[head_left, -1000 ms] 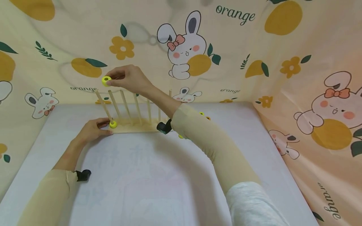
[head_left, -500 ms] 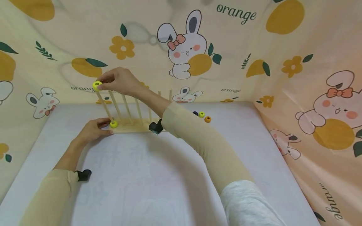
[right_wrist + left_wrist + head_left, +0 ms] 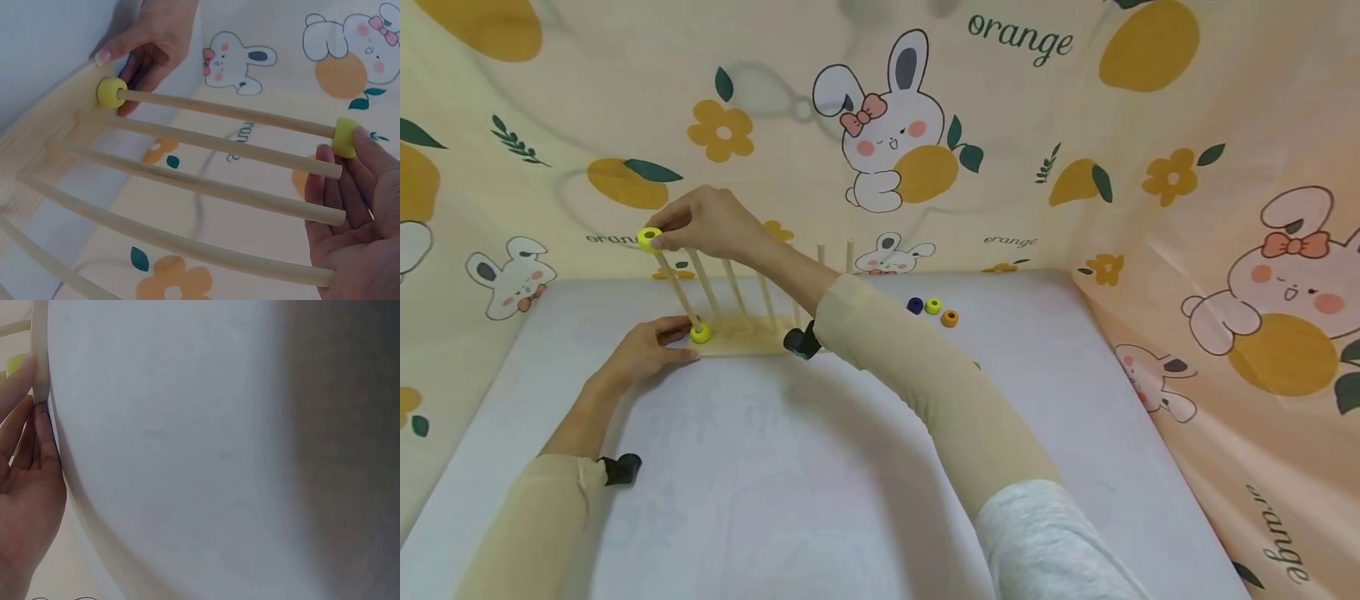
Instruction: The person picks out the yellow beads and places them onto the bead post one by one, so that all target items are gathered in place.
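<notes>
My right hand (image 3: 711, 221) pinches a yellow bead (image 3: 650, 240) between thumb and fingers at the top of the leftmost peg. In the right wrist view this bead (image 3: 344, 137) sits at the peg's tip. A second yellow bead (image 3: 701, 333) is at the foot of that same peg, against the wooden base (image 3: 737, 343). My left hand (image 3: 643, 350) grips the left end of the base, thumb in front and fingers behind. The base carries a row of several upright wooden pegs (image 3: 219, 187); my right forearm hides part of the row in the head view.
Right of the rack, a dark purple bead (image 3: 915, 306), a yellow bead (image 3: 933, 306) and an orange bead (image 3: 950, 318) lie on the white table (image 3: 737, 500). A printed cloth (image 3: 1015, 125) hangs behind and along the sides. Black wrist cameras sit on both sleeves.
My right hand has moved left and slightly down, bringing the yellow bead from above the pegs onto the leftmost peg's tip. The loose beads at right came into sight. My left hand stays put.
</notes>
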Tool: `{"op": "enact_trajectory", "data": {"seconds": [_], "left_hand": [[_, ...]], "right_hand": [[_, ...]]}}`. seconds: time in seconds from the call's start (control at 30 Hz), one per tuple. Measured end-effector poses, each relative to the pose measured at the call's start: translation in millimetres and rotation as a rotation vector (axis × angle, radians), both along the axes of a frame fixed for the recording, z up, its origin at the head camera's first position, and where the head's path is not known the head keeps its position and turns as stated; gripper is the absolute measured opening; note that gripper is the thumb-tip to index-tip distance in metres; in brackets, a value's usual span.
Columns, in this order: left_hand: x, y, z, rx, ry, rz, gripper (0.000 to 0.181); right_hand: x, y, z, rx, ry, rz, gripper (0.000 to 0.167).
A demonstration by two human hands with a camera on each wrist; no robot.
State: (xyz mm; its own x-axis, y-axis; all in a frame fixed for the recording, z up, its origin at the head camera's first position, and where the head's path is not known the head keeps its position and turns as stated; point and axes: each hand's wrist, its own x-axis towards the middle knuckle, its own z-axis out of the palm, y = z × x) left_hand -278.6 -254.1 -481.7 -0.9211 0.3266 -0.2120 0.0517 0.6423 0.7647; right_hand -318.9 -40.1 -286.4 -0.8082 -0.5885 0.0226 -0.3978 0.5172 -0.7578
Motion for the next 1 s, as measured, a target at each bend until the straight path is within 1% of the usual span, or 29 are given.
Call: {"op": "enact_trajectory", "data": {"seconds": [0.1,0.23,0.43,0.53,0.6,0.67,0.8,1.0], "left_hand": [[0.1,-0.9,1.1,0.001,-0.005,-0.002,0.082],[-0.6,-2.1,1.8,0.010,-0.001,-0.008,0.082],[-0.3,-3.0,-0.1,0.019,0.000,-0.007,0.081],[0.3,-1.9,-0.4,0.024,-0.005,-0.004,0.081],[0.0,-1.4,-0.8,0.024,-0.003,-0.004,0.081],[-0.2,-1.1,-1.7,0.020,-0.004,0.000,0.081],[-0.3,-0.8,-3.1,0.010,-0.002,0.002,0.083],[-0.5,-0.1,-1.3,-0.014,-0.009,0.010,0.084]], "right_hand": [[-0.3,-1.7,-0.3,0.011,-0.016,0.003,0.030],[-0.8,-3.2,0.0,0.044,-0.014,-0.005,0.030],[-1.6,-4.1,-0.2,0.090,-0.015,0.000,0.027],[-1.9,-2.7,0.0,0.115,-0.004,0.007,0.030],[-1.3,-0.3,0.7,0.114,0.001,0.015,0.032],[-1.1,2.9,0.9,0.095,0.004,0.020,0.032],[-1.8,9.1,0.4,0.002,-0.010,0.031,0.029],[-4.1,17.5,2.5,-0.178,-0.095,0.054,0.029]]}}
